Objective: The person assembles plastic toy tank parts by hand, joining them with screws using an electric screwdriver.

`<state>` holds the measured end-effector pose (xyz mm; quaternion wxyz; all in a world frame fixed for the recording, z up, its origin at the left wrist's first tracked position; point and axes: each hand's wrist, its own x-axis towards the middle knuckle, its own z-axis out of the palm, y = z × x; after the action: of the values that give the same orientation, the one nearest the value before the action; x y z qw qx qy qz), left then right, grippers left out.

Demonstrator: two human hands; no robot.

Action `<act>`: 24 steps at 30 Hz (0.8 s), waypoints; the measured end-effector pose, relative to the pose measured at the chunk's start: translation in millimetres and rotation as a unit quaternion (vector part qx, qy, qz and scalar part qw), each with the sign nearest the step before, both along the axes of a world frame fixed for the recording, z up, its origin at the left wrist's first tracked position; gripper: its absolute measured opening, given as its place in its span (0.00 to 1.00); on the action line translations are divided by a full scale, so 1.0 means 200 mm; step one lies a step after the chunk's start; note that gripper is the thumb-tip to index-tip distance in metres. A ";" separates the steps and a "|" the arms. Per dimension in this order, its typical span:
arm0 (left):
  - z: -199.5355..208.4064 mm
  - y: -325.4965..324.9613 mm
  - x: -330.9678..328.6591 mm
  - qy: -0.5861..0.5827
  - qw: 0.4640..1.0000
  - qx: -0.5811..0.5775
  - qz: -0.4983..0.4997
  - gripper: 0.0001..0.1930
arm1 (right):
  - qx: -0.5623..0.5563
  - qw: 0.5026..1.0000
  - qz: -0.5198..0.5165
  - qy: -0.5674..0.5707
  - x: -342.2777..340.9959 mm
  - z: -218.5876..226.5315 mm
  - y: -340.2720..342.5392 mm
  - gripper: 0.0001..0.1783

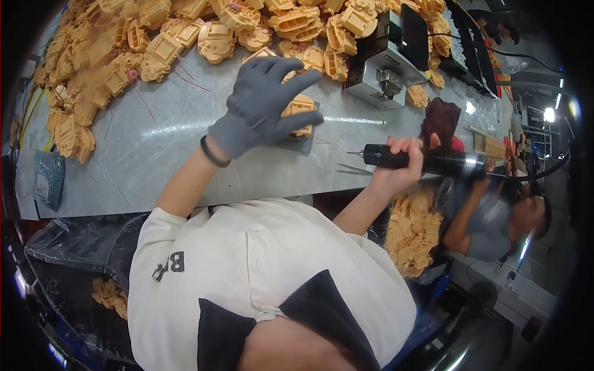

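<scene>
My left hand [265, 102], in a grey glove, is spread over the table with its fingers apart. Between its forefinger and thumb shows a yellow plastic housing [302, 109] on a flat grey block [301, 146]; the palm hides part of both. My bare right hand [402, 166] is wrapped round a black electric screwdriver [377, 156], held level with its thin bit pointing left toward the block. Just below the screwdriver are two thin metal prongs [354, 169], like tweezers; whether my hand holds them I cannot tell.
Heaps of yellow housings [162, 52] cover the far and left table. A metal box-shaped device [387, 62] stands at the back right, near a dark red cloth or glove [440, 117]. A blue-green bag [49, 176] lies at the left edge. Another person [495, 213] sits at the right.
</scene>
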<state>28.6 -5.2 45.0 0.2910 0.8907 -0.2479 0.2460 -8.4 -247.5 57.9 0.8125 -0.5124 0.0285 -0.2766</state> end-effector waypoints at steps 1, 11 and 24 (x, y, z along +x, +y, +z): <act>0.00 -0.01 -0.03 0.024 0.999 0.037 -0.013 0.33 | 0.007 1.000 -0.007 0.004 0.01 -0.02 -0.02 0.26; -0.24 0.02 -0.28 0.203 0.975 -0.086 0.023 0.41 | -0.175 0.952 -0.215 -0.129 0.43 0.10 -0.13 0.37; -0.39 -0.03 -0.32 0.200 0.969 -0.099 0.103 0.40 | -0.269 0.960 -0.075 -0.036 0.58 0.03 -0.04 0.30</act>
<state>-34.5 -11.9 -33.6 0.3942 0.9094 -0.0662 0.1148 106.9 -256.1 63.7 0.6220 -0.6983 -0.0379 -0.3521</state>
